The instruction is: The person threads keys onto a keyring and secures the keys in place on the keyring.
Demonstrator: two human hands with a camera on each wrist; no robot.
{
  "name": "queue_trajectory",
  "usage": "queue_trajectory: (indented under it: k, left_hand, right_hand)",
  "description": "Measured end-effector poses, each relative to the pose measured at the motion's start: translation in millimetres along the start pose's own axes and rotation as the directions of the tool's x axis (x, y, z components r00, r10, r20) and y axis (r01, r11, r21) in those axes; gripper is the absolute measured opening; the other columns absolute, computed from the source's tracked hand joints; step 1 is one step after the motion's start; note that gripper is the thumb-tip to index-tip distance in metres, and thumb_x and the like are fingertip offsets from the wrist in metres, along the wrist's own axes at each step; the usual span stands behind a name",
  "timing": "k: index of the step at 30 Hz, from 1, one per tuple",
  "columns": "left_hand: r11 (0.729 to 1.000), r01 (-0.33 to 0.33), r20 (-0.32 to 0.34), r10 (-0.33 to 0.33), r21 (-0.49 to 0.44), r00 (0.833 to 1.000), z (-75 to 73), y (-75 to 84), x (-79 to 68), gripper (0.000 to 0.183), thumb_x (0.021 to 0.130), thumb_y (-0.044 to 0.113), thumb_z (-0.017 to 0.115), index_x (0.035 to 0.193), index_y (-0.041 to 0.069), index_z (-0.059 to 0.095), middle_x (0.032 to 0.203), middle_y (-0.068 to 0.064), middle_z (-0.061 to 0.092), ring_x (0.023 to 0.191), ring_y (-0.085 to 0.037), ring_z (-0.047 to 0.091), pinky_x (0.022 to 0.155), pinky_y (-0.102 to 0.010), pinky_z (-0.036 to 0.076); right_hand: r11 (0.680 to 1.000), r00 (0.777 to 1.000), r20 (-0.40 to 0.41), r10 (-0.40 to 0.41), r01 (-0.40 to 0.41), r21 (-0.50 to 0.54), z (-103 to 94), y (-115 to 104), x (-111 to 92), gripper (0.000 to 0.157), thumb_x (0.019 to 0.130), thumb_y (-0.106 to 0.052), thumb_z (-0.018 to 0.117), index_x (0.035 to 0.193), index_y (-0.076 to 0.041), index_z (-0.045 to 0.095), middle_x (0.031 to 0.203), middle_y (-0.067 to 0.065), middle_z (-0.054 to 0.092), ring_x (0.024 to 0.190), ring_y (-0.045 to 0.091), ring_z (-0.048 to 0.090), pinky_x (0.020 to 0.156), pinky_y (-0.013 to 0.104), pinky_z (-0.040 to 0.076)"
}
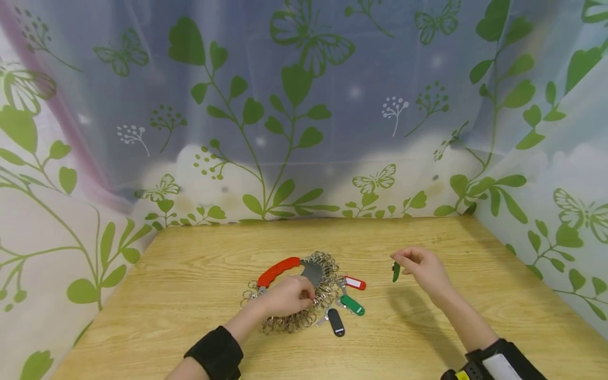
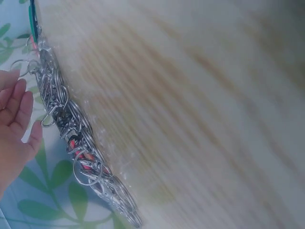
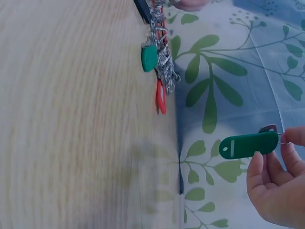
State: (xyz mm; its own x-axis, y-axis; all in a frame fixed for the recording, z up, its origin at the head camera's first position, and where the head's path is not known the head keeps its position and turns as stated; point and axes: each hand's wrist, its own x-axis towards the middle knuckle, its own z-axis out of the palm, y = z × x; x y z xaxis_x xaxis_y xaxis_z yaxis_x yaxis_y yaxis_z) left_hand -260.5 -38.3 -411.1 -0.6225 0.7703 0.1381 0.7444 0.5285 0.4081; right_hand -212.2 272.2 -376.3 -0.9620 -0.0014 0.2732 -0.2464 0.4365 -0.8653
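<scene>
In the head view my left hand (image 1: 287, 296) is over a big loop of metal key rings (image 1: 287, 322) with a red handle (image 1: 279, 270). Thumb and forefinger pinch one small key ring (image 2: 20, 67) at the bundle's edge in the left wrist view. Off to the right, above the table, my right hand (image 1: 426, 270) pinches a green key tag (image 3: 248, 145) by its thin wire ring. A small metal piece (image 3: 268, 128) shows behind that tag. In the head view it hangs down from the fingertips.
Beside the bundle's right edge lie a red key tag (image 1: 355, 283), another green key tag (image 1: 352, 305) and a black key tag (image 1: 336, 322), with keys by them. They rest on a wooden table (image 1: 190, 264). A leaf-patterned curtain (image 1: 304, 132) stands behind it.
</scene>
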Motion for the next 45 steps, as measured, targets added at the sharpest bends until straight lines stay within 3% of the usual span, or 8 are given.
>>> queue_trajectory:
  k: [3,6,18,27,32,37,45]
  left_hand:
    - [0.994,0.029,-0.008,-0.03,-0.104,1.0,-0.8,-0.4,-0.3,0.004,0.083,0.013,0.059,0.086,0.013,0.06,0.081,0.011,0.053,0.072,-0.002,0.049,0.064,-0.022,0.044]
    - [0.988,0.04,-0.017,-0.043,-0.15,0.999,-1.2,0.1,-0.2,0.004,0.083,0.012,0.059,0.086,0.012,0.06,0.079,0.01,0.054,0.072,-0.002,0.05,0.064,-0.022,0.044]
    - [0.998,0.04,-0.05,-0.042,-0.054,0.998,0.4,3.4,2.7,0.007,0.08,0.007,0.059,0.085,0.012,0.059,0.076,0.01,0.053,0.069,-0.002,0.048,0.061,-0.021,0.044]
    - [0.994,0.065,-0.036,-0.068,-0.091,0.997,0.5,4.1,3.6,0.007,0.082,0.009,0.058,0.087,0.012,0.059,0.076,0.011,0.052,0.068,-0.002,0.048,0.06,-0.022,0.044]
    - [0.988,0.061,-0.043,-0.067,-0.141,0.997,-1.7,5.8,5.5,0.009,0.082,0.009,0.057,0.091,0.011,0.058,0.078,0.01,0.053,0.069,-0.003,0.049,0.06,-0.022,0.044]
    - [0.986,0.063,-0.064,-0.073,-0.154,0.995,-3.3,8.1,7.0,0.008,0.083,0.01,0.057,0.09,0.012,0.056,0.077,0.009,0.052,0.067,-0.004,0.049,0.058,-0.023,0.044]
    - [0.989,0.086,-0.09,-0.098,-0.122,0.991,-2.1,9.7,7.2,0.017,0.082,0.012,0.06,0.082,0.018,0.044,0.071,0.007,0.049,0.057,-0.007,0.046,0.05,-0.024,0.04]
  right_hand:
    - [1.0,0.999,0.034,0.006,-0.006,0.011,6.0,-0.3,-1.0,0.025,0.088,-0.027,0.053,0.089,-0.003,0.058,0.102,0.012,0.059,0.09,0.02,0.052,0.071,0.041,0.046]
    - [1.0,0.998,0.07,0.005,-0.005,0.002,11.3,0.0,-2.6,0.023,0.088,-0.027,0.054,0.089,-0.004,0.058,0.098,0.008,0.06,0.089,0.019,0.052,0.07,0.042,0.046]
    - [0.998,0.996,0.085,0.002,0.004,-0.068,20.9,4.6,-3.4,0.018,0.086,-0.023,0.056,0.085,-0.006,0.06,0.085,0.004,0.06,0.079,0.02,0.051,0.067,0.046,0.046]
    - [0.993,0.991,0.132,0.004,0.011,-0.114,27.4,5.4,-4.8,0.012,0.085,-0.019,0.057,0.083,-0.007,0.059,0.079,0.002,0.058,0.075,0.019,0.05,0.064,0.041,0.046]
    - [0.984,0.969,0.244,-0.043,0.084,-0.159,39.0,3.2,-3.1,0.011,0.085,-0.018,0.057,0.083,-0.007,0.059,0.072,-0.001,0.056,0.068,0.017,0.05,0.063,0.037,0.043]
    - [0.981,0.937,0.337,-0.097,0.147,-0.127,57.3,0.5,-2.2,0.012,0.085,-0.018,0.058,0.081,-0.007,0.061,0.069,-0.002,0.056,0.063,0.015,0.05,0.06,0.035,0.042]
    - [0.953,0.924,0.338,-0.177,0.247,-0.175,95.5,-9.9,2.2,0.004,0.079,-0.013,0.063,0.077,-0.009,0.063,0.067,-0.006,0.057,0.061,0.009,0.051,0.056,0.029,0.045]
